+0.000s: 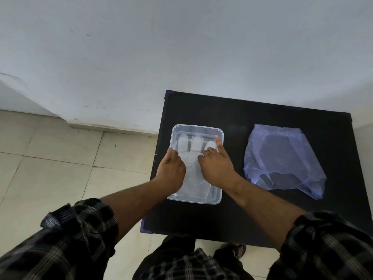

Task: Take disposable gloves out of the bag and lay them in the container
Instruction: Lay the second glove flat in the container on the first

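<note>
Pale floor tiles (50,158) and a plain white wall (141,47) surround a small black tabletop (242,118), which stands against the wall. No brand, label or writing can be read on anything.

On the left half of the tabletop sits a clear plastic container (177,129), rectangular with rounded corners. Inside it lies a thin see-through disposable glove (194,158), spread flat on the bottom. Its fingers point to the far side of the container, toward the wall, and its cuff reaches the near wall of the container.

Both hands are inside the container, on top of the glove. The left hand (171,168) lies on the left part of the glove, close to the left wall of the container; its fingers are curled down and pressed together on the film, and I cannot tell if this grip pinches the glove or only presses it. The right hand (217,166) lies on the right part of the glove; its grip is spread, with the index finger stretched out along the right wall of the container and the other fingers bent, their tips touching the glove.

To the right of the container, well apart from it, a translucent bluish plastic bag (282,158) lies flat and crumpled on the tabletop. No hand touches it.

The person's rolled-up sleeves (70,239) are dark with a check pattern.
</note>
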